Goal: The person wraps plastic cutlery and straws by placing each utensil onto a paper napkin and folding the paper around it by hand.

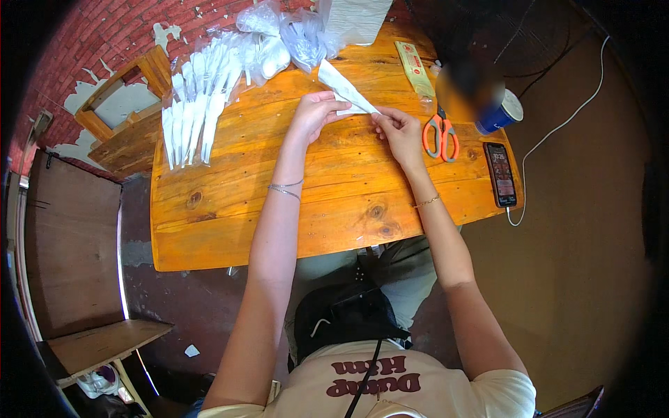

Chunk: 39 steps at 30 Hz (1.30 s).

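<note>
Over the far half of the wooden table, my left hand (315, 116) grips a folded white paper napkin (345, 89) near its lower left part. My right hand (400, 133) pinches the napkin's right corner between thumb and fingers. The napkin is rolled into a slanted, narrow shape pointing up and left; whether anything is inside is hidden. To the left lie several slim white napkin-wrapped bundles (196, 109) in clear plastic sleeves. Clear plastic bags (274, 55) with white contents are heaped behind them. Orange-handled scissors (440, 137) rest just right of my right hand.
A stack of white paper (358, 21) stands at the table's back. Rightward are a yellow-green packet (415, 68), a blue paper cup (499, 115) and a smartphone (500, 175) on a white cable (554, 130). A wooden chair (125, 112) stands left of the wooden table (235, 224).
</note>
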Available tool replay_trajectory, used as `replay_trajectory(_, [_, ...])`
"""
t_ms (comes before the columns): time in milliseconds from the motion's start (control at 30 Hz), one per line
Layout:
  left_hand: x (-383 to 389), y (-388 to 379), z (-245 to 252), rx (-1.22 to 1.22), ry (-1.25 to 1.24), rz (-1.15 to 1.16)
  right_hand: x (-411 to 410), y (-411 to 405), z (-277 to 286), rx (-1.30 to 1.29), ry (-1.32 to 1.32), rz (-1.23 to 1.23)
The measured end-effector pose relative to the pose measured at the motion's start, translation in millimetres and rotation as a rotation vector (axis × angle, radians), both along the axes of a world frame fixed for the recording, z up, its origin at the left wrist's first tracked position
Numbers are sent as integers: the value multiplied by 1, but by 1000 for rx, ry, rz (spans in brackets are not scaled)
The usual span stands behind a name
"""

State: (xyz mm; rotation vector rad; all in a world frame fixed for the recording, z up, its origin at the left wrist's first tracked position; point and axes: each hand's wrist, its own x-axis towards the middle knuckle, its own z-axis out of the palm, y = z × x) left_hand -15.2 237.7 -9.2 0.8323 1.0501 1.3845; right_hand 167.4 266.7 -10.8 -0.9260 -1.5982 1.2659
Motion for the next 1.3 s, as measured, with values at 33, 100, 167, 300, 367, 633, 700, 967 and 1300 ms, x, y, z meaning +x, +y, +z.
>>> replay_trajectory(33, [0,0,0,-20,-6,8,0,0,0,19,-9,-10])
replay_trajectory(100, [0,0,0,-18,-17,3,0,-1,0,39,-11,-18])
replay_trajectory(167, [-1,0,-1,-15,-28,-1,-1,-2,0,60,-13,-24])
replay_trajectory(300, [-1,0,0,13,-85,-1,0,-3,2,266,-121,-88])
replay_trajectory(367, [1,0,1,12,-109,-5,2,-3,3,416,-159,-118])
replay_trajectory(633, [2,0,7,72,-228,21,-3,-20,18,763,-207,-160])
replay_trajectory(700, [1,-2,9,74,-190,23,-4,-18,15,805,-222,-148])
replay_trajectory(967, [-9,-6,15,123,-108,-12,-7,-11,1,248,-15,9])
replay_trajectory(1300, [-2,-5,16,155,-83,56,-2,-1,-2,-166,141,190])
